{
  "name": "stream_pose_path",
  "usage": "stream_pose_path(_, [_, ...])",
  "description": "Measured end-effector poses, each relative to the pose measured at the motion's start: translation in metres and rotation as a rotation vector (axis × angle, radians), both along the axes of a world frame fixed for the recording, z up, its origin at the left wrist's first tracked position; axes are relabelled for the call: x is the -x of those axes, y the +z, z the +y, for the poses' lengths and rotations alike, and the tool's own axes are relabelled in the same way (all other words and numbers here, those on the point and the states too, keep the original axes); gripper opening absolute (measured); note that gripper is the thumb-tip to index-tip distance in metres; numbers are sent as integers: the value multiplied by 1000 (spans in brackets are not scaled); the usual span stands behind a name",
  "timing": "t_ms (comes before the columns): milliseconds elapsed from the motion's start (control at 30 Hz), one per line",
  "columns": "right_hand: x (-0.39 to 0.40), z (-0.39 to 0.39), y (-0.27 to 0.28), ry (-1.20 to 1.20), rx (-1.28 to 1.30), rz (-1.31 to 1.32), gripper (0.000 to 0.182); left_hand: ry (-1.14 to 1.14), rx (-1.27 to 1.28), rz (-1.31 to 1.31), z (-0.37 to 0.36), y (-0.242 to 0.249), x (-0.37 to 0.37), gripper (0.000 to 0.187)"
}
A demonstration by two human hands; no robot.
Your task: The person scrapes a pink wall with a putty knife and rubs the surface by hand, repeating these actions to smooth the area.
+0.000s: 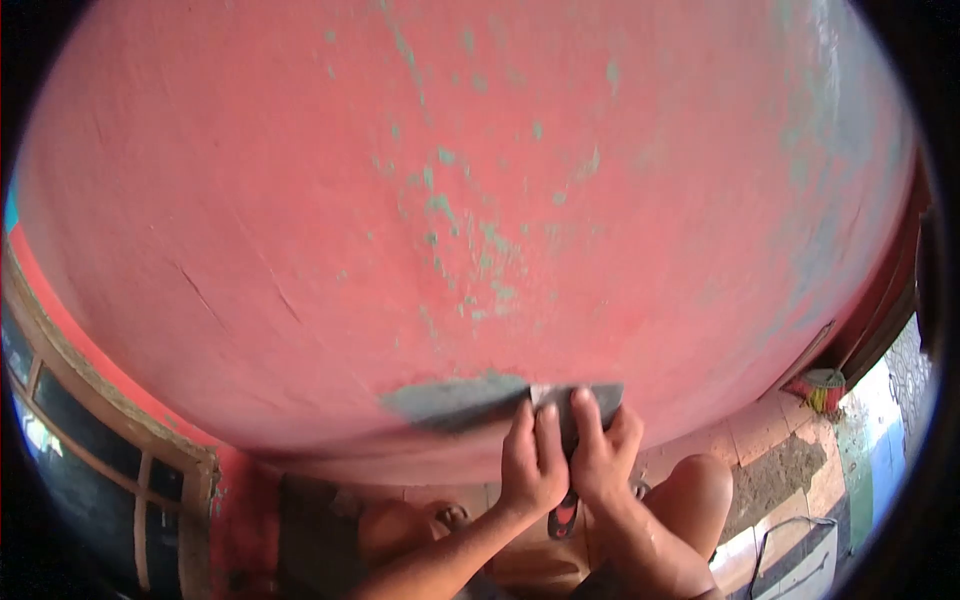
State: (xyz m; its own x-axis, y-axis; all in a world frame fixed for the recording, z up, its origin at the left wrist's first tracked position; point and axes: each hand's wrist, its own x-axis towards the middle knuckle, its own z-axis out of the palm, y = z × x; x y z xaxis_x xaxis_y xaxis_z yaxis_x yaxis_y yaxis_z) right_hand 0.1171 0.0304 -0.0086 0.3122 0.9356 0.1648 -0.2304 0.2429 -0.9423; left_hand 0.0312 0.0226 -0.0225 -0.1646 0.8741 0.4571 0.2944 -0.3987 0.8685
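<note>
A wide scraper (609,397) with a grey metal blade and a black-and-red handle is pressed near the foot of a red wall (300,200). My left hand (533,460) grips it from the left, fingertips up against the blade. From the right, my right hand (603,445) closes round it, thumb and fingers also reaching the blade; the handle's end sticks out below both hands. Just left of the blade lies a bare grey patch (450,400) in the paint. Green flecks show through the red higher up.
My bent knees (690,500) flank my arms. A wood-framed window (110,470) stands at lower left. At right, a broom head (822,388) rests by the wall's end, with a dirty patch (785,480) on the tiles and a dark cable (765,550) nearby.
</note>
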Motion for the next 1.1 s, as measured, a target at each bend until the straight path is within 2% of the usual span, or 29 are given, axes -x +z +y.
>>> stream_pose_path(33, [-1,0,9,3,22,-20,26,-15,24,-44,0,6,0,21])
stream_pose_path(67, [2,2,5,40,25,85,27,-46,83,-90,-1,6,-1,21])
stream_pose_path(133, [-2,-2,-21,26,69,-46,26,-2,82,-75,-6,-9,-2,23])
stream_pose_path(367, [-2,-9,-19,57,161,6,27,2,164,-72,-11,-23,-2,23])
stream_pose_path(433, [0,-8,-38,43,143,-6,28,-9,181,-57,-11,-33,1,24])
stream_pose_path(600, [1,-3,-43,22,127,-32,28,25,78,-127,-5,-43,-6,27])
stream_pose_path(633, [0,-2,-44,24,135,-39,28,69,114,-44,-9,-38,-6,28])
stream_pose_path(700, [0,-9,-43,37,204,-16,28,0,202,-108,-14,-39,-1,28])
stream_pose_path(867, [6,-6,-45,-1,108,2,27,-49,175,-112,-8,-48,4,28])
stream_pose_path(1000, [-2,-4,-42,30,107,-71,27,6,127,-107,-5,-44,-4,27])
stream_pose_path(1100, [1,-2,-39,19,73,-20,25,15,121,-172,-4,-37,-8,28])
